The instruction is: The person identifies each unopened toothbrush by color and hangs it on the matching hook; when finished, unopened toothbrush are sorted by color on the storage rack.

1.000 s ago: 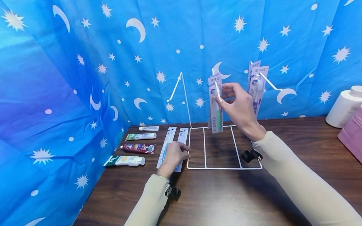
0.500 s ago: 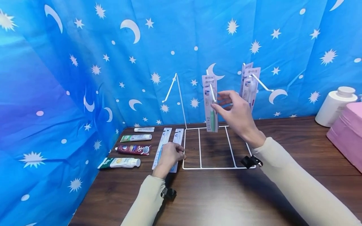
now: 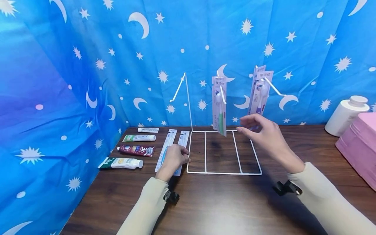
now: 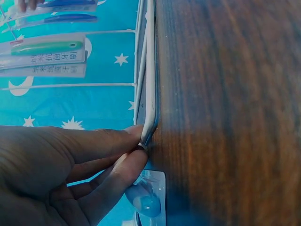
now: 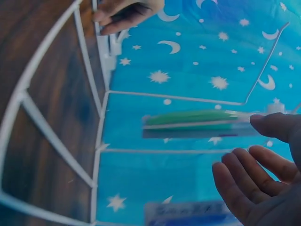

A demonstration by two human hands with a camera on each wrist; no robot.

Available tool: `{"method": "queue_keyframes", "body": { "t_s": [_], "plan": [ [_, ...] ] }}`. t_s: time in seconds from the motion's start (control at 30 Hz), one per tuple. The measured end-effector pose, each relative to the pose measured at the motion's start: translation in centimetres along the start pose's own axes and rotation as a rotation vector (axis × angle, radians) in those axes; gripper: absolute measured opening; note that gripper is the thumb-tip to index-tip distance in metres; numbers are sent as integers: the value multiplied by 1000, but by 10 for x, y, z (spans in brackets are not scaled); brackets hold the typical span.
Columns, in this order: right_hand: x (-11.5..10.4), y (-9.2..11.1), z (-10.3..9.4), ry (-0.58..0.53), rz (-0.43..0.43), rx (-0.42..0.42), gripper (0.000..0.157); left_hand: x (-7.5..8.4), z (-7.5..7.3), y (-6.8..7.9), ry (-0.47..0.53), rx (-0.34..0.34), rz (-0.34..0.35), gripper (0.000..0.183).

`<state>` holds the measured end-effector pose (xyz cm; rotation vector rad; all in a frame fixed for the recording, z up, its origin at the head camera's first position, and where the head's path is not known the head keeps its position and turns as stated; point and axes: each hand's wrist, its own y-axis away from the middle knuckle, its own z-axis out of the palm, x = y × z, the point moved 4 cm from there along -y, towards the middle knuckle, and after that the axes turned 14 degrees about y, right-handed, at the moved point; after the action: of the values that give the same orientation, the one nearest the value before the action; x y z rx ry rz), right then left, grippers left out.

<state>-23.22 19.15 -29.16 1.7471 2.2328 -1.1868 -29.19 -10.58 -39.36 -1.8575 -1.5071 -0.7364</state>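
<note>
My left hand point(image 3: 174, 159) pinches the left side of a white wire rack point(image 3: 223, 173) near the table top, thumb and fingertips meeting on the wire point(image 4: 149, 113). My right hand point(image 3: 271, 138) is held in the air, fingers spread and holding nothing, just right of the middle hook. From that hook hang packaged toothbrushes, the front one a green-handled toothbrush point(image 3: 221, 112) in its pack. More packs hang on the right hook, with a purple-handled toothbrush point(image 3: 262, 98) in front. The left hook point(image 3: 178, 87) carries nothing.
Two packaged toothbrushes point(image 3: 166, 148) lie left of the rack, one partly under my left hand. Beyond them are several toothpaste tubes, including a dark red tube point(image 3: 136, 150). At right stand a white bottle point(image 3: 346, 114) and a pink box point(image 3: 358, 147). A blue curtain point(image 3: 164, 42) hangs behind.
My right hand has let go of the green-handled toothbrush pack and moved down and to the right. The pack hangs on the middle hook, slightly turned. My left hand keeps its hold on the rack.
</note>
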Motion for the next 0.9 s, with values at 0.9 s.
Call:
{"method": "queue_keyframes", "body": {
  "t_s": [0.9],
  "plan": [
    [105,53,29,-7,73,-411,24,1,0,0,-2,2,-1,15]
  ]
}}
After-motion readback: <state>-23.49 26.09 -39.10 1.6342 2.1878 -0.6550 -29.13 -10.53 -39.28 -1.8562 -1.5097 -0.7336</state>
